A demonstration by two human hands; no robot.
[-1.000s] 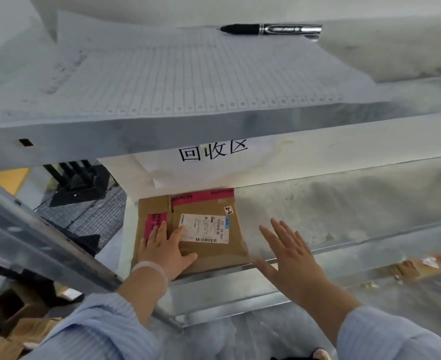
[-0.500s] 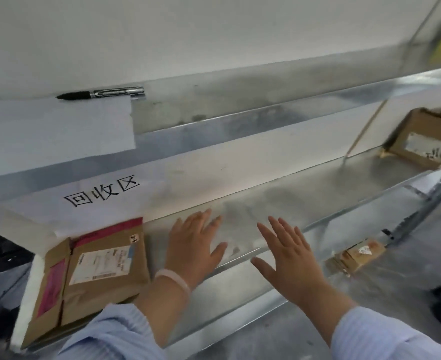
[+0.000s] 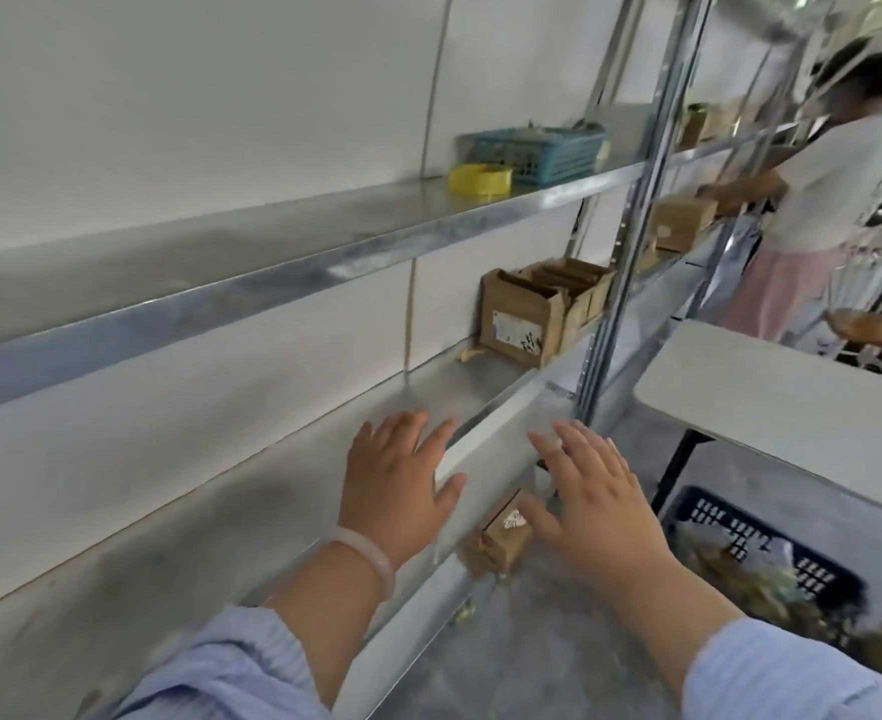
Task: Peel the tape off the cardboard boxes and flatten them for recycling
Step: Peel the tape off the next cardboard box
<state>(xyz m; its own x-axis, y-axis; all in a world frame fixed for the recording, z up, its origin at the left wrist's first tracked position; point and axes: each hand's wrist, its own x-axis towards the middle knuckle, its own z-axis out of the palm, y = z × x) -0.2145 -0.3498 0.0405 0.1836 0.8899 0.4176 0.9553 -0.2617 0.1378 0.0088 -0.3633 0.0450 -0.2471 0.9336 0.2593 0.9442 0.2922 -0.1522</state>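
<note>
Left hand (image 3: 396, 492) and right hand (image 3: 597, 504), both spread and empty, hover at frame centre over the galvanised metal shelf (image 3: 293, 491); neither holds a box. Judged step: fetching the next box; the open brown cardboard box (image 3: 529, 317), right of centre, must be reached.

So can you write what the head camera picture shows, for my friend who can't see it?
A person's left hand and right hand, both open and empty, hover at a metal shelf. Farther along it stands an opened cardboard box; a smaller box sits below. Above are a blue basket and a yellow tape roll.
</note>
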